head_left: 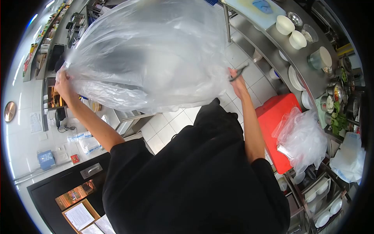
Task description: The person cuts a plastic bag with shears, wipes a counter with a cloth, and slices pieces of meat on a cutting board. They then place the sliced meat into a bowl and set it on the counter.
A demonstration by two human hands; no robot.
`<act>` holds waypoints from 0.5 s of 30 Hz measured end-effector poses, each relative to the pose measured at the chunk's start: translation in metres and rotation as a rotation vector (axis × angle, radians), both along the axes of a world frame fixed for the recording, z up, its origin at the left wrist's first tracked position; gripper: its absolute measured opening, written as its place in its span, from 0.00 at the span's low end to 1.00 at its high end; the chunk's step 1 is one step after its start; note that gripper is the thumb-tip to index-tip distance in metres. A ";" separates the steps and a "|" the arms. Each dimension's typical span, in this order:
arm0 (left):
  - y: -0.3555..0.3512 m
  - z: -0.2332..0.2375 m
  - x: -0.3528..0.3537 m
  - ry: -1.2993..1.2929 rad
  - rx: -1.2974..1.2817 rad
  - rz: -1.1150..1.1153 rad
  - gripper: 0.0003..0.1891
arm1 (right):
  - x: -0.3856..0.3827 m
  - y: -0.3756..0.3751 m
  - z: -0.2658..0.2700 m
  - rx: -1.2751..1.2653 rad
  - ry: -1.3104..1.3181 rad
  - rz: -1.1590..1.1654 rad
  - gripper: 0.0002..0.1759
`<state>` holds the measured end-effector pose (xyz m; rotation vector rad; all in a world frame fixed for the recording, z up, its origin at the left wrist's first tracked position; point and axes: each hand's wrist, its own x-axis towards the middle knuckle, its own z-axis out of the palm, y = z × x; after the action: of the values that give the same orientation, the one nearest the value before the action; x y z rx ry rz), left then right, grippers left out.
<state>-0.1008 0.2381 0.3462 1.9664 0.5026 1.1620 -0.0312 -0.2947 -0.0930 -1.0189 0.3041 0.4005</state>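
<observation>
A large clear plastic bag [156, 54] is spread wide and puffed out in front of me, between my two hands. My left hand [63, 82] is closed on the bag's left edge, where the film bunches up. At the opposite edge, my right hand [237, 82] is closed with a slim dark tool [239, 72] sticking out of it, perhaps scissors, blurred. The bag's right side meets the fingers of that hand, which partly hide how it is gripped.
To the right, a steel counter [269, 43] carries white bowls [285, 25] and containers. Crumpled clear plastic [302, 136] lies on a red bin lid [278, 113]. A black door [50, 187] is at lower left. White tiles [167, 128] cover the floor.
</observation>
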 end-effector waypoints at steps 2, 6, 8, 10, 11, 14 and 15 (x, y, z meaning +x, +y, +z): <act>-0.001 -0.011 0.010 0.097 0.037 0.008 0.14 | 0.030 0.022 -0.007 -0.220 -0.198 0.077 0.28; 0.035 -0.059 0.031 0.271 0.061 0.028 0.14 | 0.035 -0.003 0.060 -0.974 -0.584 0.183 0.21; 0.086 -0.108 0.035 0.357 0.043 0.075 0.14 | 0.029 -0.041 0.050 -1.184 -0.620 0.096 0.18; 0.144 -0.161 0.037 0.479 0.054 0.122 0.14 | 0.013 -0.092 0.060 -1.389 -0.517 0.012 0.17; 0.128 -0.166 0.032 0.653 0.100 0.052 0.12 | 0.004 -0.117 0.059 -1.447 -0.466 -0.058 0.19; 0.101 -0.213 0.037 0.893 -0.231 -0.258 0.10 | -0.011 -0.198 0.040 -1.596 -0.395 -0.100 0.21; 0.101 -0.234 0.050 1.002 -0.215 -0.312 0.10 | -0.012 -0.224 0.035 -1.625 -0.394 -0.049 0.21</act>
<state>-0.0511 0.3388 0.1120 2.2211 0.7336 -0.1380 -0.0431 -0.5190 -0.0584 -2.6220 0.2632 -0.2173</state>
